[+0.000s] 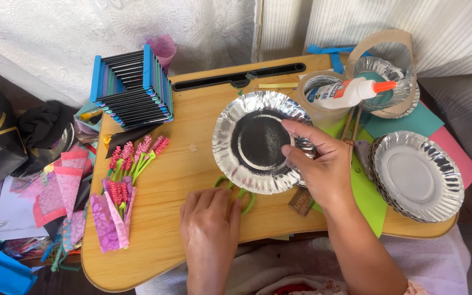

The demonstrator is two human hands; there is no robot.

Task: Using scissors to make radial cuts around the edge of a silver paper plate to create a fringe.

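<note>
A silver foil paper plate (252,143) lies on the wooden lap desk (154,257). My right hand (319,164) pinches the plate's right rim, thumb on the inner side. My left hand (210,221) lies palm down on green-handled scissors (247,199), whose loops poke out beside its fingers. A wooden ruler (301,202) sticks out from under my right wrist.
A stack of silver plates (417,177) sits at the right on green and pink paper. A white glue bottle (348,92) rests on a tape roll; behind it is a plate in a cardboard ring (386,76). Pink paper flowers (124,188) lie left, markers in a blue rack (132,87) behind.
</note>
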